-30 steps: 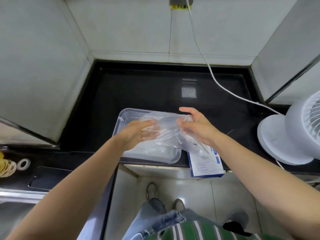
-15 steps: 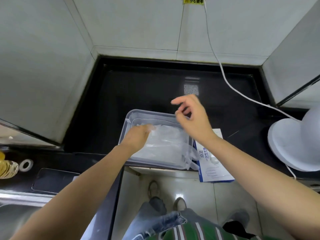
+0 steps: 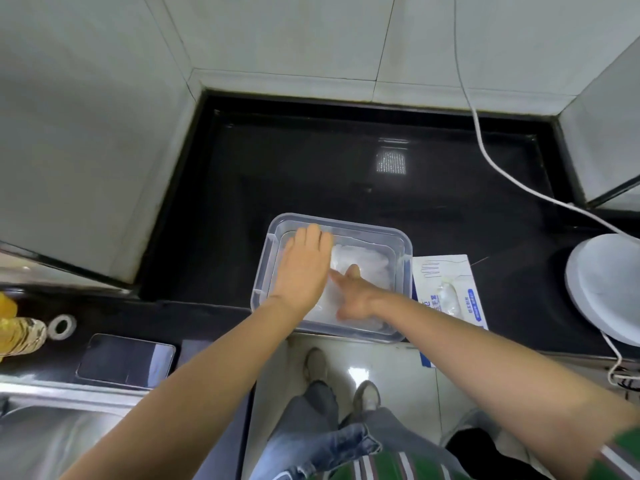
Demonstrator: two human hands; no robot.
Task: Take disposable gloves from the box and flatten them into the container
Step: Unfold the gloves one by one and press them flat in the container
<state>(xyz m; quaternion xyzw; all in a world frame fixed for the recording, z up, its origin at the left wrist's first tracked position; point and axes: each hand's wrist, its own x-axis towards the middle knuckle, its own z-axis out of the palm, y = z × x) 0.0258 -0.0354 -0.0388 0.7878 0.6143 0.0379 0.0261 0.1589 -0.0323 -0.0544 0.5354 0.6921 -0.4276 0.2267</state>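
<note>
Black glossy stone worktop set in a tiled corner, carrying all items. Stainless steel sink at the near left. White round plastic fan at the far right, with a white cable running up the wall.

Clear rectangular plastic container at the front edge of the worktop, centre. White-and-blue cardboard glove box lies flat just beside the container's right wall, overhanging the worktop edge; one glove shows at its opening. Dark flat phone lies face up left of the container, well apart from it.

Left hand: palm down inside the left half of the container, fingers straight and pressed together, lying flat on the contents. Right hand: also inside the container, thumb extended, visible fingers straight and running under the left hand; their tips are hidden.

Thin translucent disposable gloves: a flat layer on the container floor, beneath and to the right of both hands.

Yellow oil bottle and small roll of tape at the far left edge
</note>
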